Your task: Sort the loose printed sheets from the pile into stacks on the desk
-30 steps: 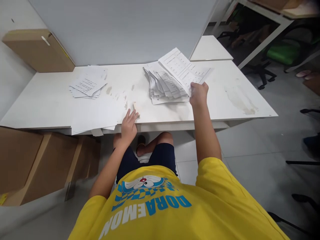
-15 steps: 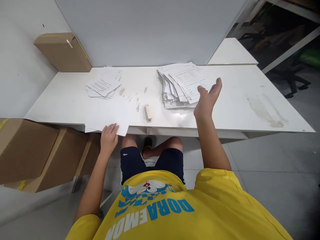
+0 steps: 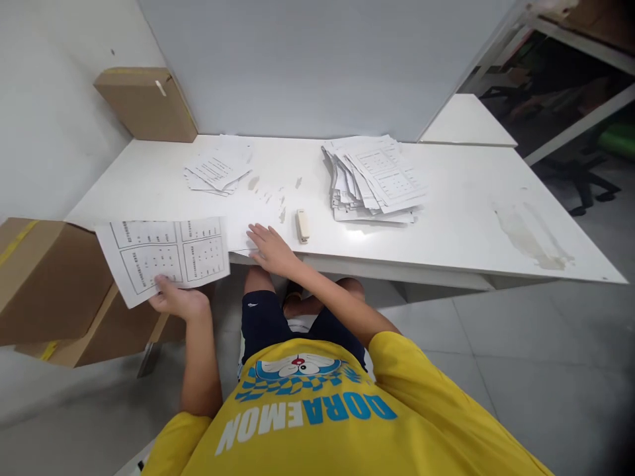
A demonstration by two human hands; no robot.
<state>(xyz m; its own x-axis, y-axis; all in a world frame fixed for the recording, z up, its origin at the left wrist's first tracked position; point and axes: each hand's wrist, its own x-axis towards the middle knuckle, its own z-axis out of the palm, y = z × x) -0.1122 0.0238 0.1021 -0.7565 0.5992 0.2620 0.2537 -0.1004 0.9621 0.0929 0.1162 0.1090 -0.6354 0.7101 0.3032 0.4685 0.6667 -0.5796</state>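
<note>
Right hand [image 3: 272, 251] has shifted left, grip spread wide at the white worktop's [image 3: 456, 225] front edge; left hand [image 3: 178, 299] now pinches a white printed sheet [image 3: 169, 254] there, text illegibly small. Yellow shirt [image 3: 307, 443] reads "DORAEMON".

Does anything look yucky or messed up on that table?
Yes. The white table has a big brownish smear towards its right end and smaller spots near the middle, like dirt or an old spill. The big paper pile looks messy too: its sheets stick out unevenly.
</note>
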